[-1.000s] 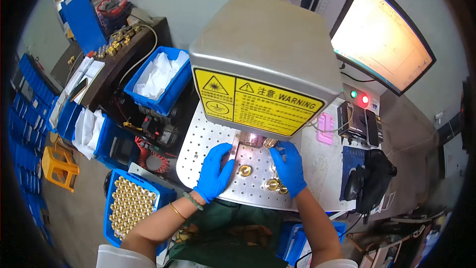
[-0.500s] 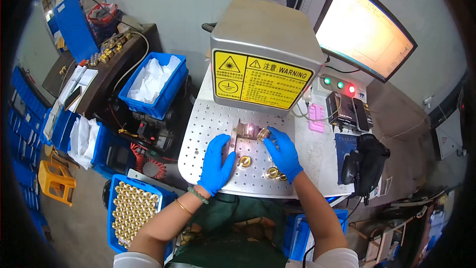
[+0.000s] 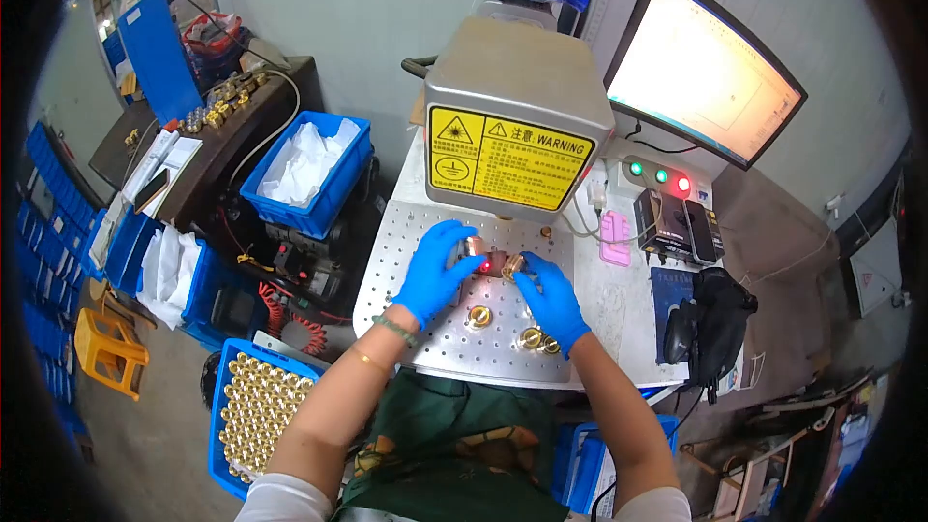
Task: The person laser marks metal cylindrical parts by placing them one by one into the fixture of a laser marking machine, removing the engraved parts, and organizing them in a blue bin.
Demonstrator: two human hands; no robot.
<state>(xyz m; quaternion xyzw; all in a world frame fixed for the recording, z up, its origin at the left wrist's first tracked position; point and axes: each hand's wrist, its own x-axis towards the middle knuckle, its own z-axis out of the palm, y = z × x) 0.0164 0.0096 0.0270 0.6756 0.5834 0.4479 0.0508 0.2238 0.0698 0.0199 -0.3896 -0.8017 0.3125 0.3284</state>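
Observation:
In the head view my left hand (image 3: 437,271), in a blue glove, is closed on a round brass fitting (image 3: 473,246) just left of the small fixture (image 3: 496,263) on the perforated metal plate (image 3: 406,232). A red light spot falls on the fixture. My right hand (image 3: 553,302), also gloved, pinches a second brass fitting (image 3: 513,267) close to the fixture's right side. Below the fixture a loose brass fitting (image 3: 480,316) lies on the plate. Another brass fitting (image 3: 531,338) rests by my right wrist, with one more partly hidden beside it.
Above the plate hangs the grey machine head (image 3: 517,116) with a yellow warning label. A monitor (image 3: 706,63), a lit button box (image 3: 662,176) and a phone (image 3: 703,230) are at the right. A blue crate (image 3: 218,445) full of brass fittings stands lower left.
My left hand has moved up and right from beside the fixture and has taken the fitting that sat there. My right hand still holds its fitting near the fixture.

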